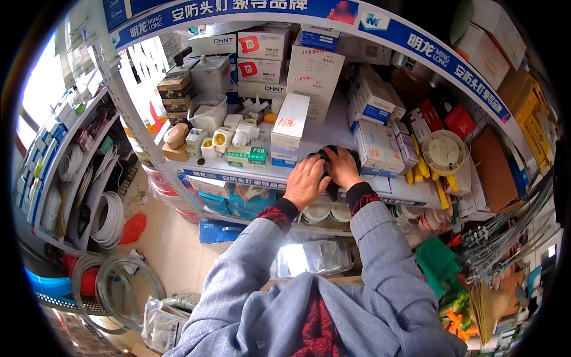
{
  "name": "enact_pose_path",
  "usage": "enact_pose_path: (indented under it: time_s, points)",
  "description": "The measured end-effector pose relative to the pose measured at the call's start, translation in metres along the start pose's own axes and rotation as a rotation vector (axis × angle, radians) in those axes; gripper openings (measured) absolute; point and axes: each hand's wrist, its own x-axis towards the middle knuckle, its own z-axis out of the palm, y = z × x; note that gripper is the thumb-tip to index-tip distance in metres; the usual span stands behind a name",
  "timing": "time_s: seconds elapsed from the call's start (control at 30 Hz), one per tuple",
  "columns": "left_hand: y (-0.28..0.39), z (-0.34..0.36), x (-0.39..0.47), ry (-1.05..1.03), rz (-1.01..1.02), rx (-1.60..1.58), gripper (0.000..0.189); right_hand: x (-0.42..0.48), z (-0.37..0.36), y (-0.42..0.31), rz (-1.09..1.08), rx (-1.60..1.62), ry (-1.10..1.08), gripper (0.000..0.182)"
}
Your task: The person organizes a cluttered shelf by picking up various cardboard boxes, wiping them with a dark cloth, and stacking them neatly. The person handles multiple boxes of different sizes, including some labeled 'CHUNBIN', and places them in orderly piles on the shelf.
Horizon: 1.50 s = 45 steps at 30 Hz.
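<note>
At the front edge of a white metal shelf, both hands are on a black object (355, 157), mostly covered, so its kind cannot be told. My left hand (304, 182) lies with its fingertips over the object's near left side. My right hand (342, 167) is curled over its top and right. Just left of the hands stands a tall white carton (290, 117) with red handwriting. White and blue cartons (377, 145) are close on the right. A green and white box (246, 156) lies farther left, in front of white plastic lamp holders (221, 138).
Stacked switch boxes (261, 44) fill the shelf's back. A slotted upright post (134, 105) rises at left. Yellow-handled tools (421, 165) and a round plastic tub (445, 151) crowd the right. Wire coils (129, 290) lie low at left; metal rods (504, 236) jut in at right.
</note>
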Motion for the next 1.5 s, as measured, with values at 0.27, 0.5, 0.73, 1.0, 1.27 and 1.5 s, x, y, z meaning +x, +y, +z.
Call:
enact_pose_path:
  time_s: [0.27,0.5,0.73,1.0,1.27,1.5]
  points:
    - [-0.009,0.015,0.007,-0.09,0.061,0.156,0.067,0.069,0.009,0.025,0.231,-0.109,-0.246,0.048]
    - [-0.012,0.02,0.002,-0.027,0.111,0.21,0.064,0.121,0.031,0.048,0.303,-0.158,-0.31,0.046]
    - [-0.015,0.023,-0.002,0.015,0.114,0.208,0.07,0.103,0.026,0.033,0.166,-0.144,-0.287,0.048]
    - [-0.017,0.022,-0.005,-0.003,0.114,0.136,0.079,0.074,0.031,0.007,-0.28,-0.011,-0.161,0.047]
    - [-0.02,0.025,-0.008,0.017,0.152,0.15,0.087,0.017,-0.01,-0.013,-0.38,0.246,-0.214,0.029]
    - [-0.011,-0.002,-0.032,-0.072,0.243,0.114,0.081,-0.049,-0.049,-0.005,-0.426,0.234,-0.187,0.055]
